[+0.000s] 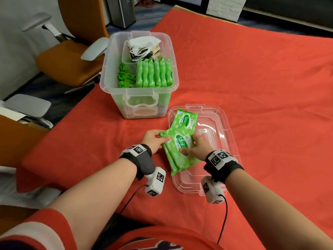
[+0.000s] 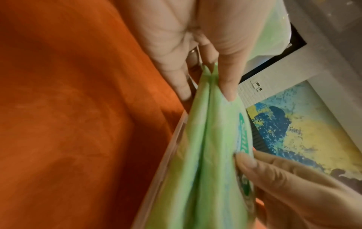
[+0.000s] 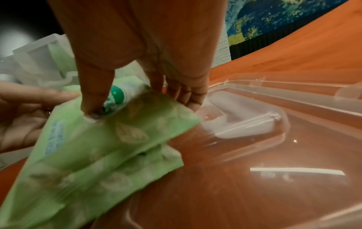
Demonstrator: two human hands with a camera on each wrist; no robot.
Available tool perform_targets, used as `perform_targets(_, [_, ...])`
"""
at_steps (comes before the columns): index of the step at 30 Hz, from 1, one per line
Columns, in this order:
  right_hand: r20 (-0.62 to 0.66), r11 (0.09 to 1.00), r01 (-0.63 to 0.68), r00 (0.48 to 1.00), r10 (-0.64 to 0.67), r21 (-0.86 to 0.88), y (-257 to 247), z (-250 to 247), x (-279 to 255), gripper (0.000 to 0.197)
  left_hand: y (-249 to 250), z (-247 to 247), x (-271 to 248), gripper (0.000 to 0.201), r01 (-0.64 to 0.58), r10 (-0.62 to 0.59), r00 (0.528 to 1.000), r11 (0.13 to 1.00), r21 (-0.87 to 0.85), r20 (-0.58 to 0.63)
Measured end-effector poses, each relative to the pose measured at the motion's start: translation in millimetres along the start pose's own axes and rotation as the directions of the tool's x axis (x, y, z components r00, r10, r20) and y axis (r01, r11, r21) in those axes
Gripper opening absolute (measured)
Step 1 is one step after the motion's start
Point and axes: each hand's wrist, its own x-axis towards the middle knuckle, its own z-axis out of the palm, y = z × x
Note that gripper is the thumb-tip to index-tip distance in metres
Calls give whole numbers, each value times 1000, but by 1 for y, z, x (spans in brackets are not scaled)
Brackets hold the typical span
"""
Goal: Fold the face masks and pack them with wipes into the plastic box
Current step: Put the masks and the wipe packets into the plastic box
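Both hands grip a stack of green wipe packs (image 1: 177, 150) over the near left edge of the clear lid (image 1: 221, 127). Left hand (image 1: 153, 139) pinches the stack's left end, thumb on top; right hand (image 1: 195, 147) curls over its right side, thumb pressing the label. One more wipe pack (image 1: 185, 119) lies flat on the lid just behind. Plastic box (image 1: 140, 98) stands beyond, holding upright wipe packs (image 1: 155, 73) and folded face masks (image 1: 142, 49), on the red cloth (image 1: 252, 69).

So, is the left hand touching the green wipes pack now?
Touching. The left wrist view shows left hand fingers pinching the wipes pack edge.
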Motion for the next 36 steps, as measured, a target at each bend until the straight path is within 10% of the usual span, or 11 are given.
perform_targets(8, [-21,916,98,995,-97,390,-27,10,15,48,7,5,5,55,-8,-36,993,928,-372,-109])
perform_targets(15, [-371,987,-79,920,126,140,-27,-8,56,53,-5,-20,2,65,-13,-23,979,984,-177,-204])
perform_targets(22, [-237,921,-382,904,356,-71,-31,-4,96,97,-17,-49,1,93,-17,2,964,998,-53,-264])
perform_targets(30, [-254,885,-126,931,262,448,-38,-5,82,35,-19,-69,5,89,2,-14,947,999,-37,-320])
perform_targets(36, [-40,561,9,998,43,828,-38,9,51,28,-14,-70,10,69,47,-80,944,993,-110,-320])
